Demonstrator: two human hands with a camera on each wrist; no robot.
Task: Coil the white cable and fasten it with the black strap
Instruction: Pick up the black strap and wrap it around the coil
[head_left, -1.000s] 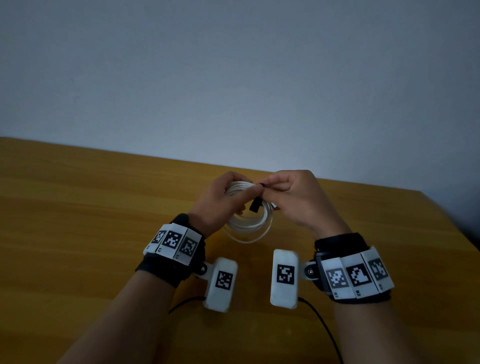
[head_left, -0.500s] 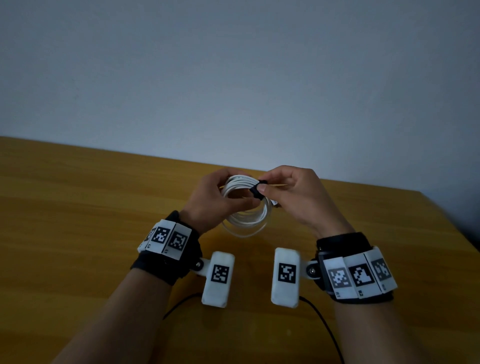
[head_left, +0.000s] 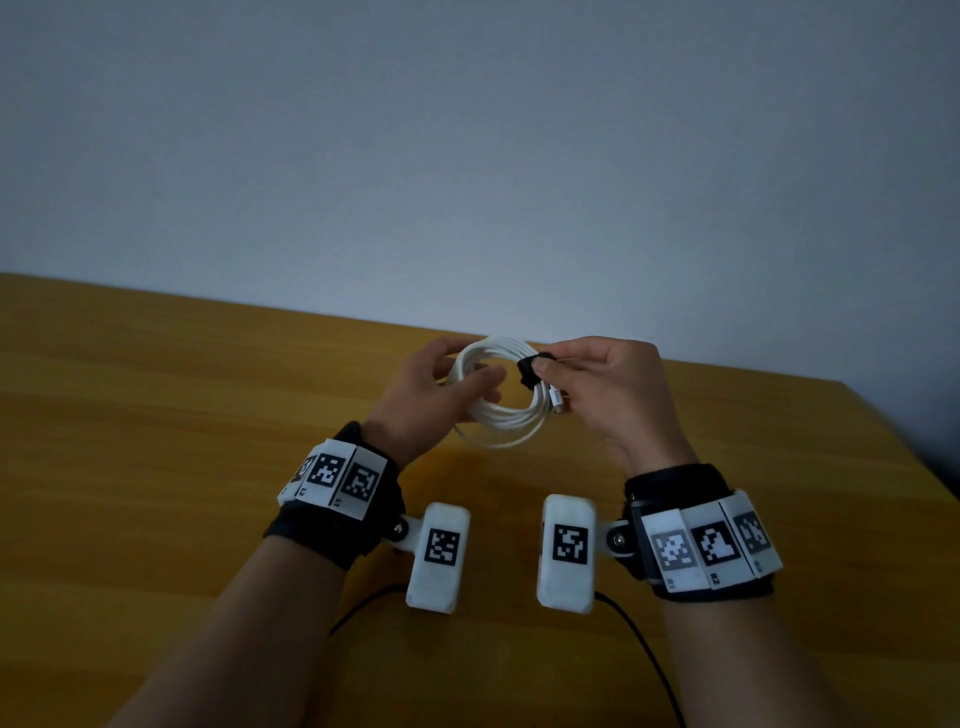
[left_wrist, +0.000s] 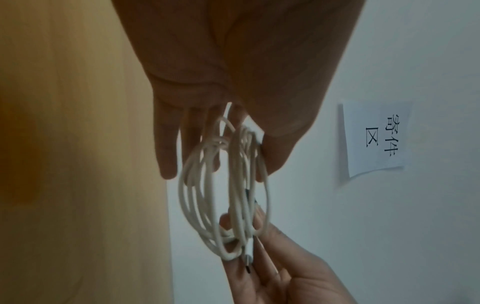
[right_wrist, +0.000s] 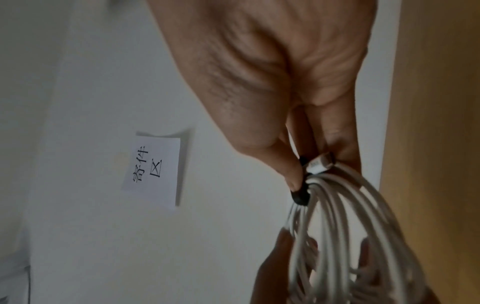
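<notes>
The white cable (head_left: 498, 426) is wound into a round coil held above the wooden table (head_left: 156, 415). A black strap (head_left: 527, 371) wraps the coil's upper right side. My right hand (head_left: 545, 364) pinches that strap between thumb and forefinger, with the cable's white plug (right_wrist: 319, 163) pressed under the fingers. The strap (right_wrist: 300, 196) shows as a dark band just below the thumb tip. My left hand (head_left: 467, 366) is at the coil's left side, fingers straight behind the loops and thumb lying across the front. The loops of the cable (left_wrist: 197, 195) hang between its thumb and fingers.
The table's far edge meets a plain pale wall. A white paper note (left_wrist: 376, 139) with printed characters is stuck on that wall. Black leads (head_left: 639, 649) trail from the wrist cameras over the near table. The table's right edge runs close to my right forearm.
The coil has risen and turned to face me. The black strap end that hung loose is now wrapped round the loops. My left fingers have straightened from their grip.
</notes>
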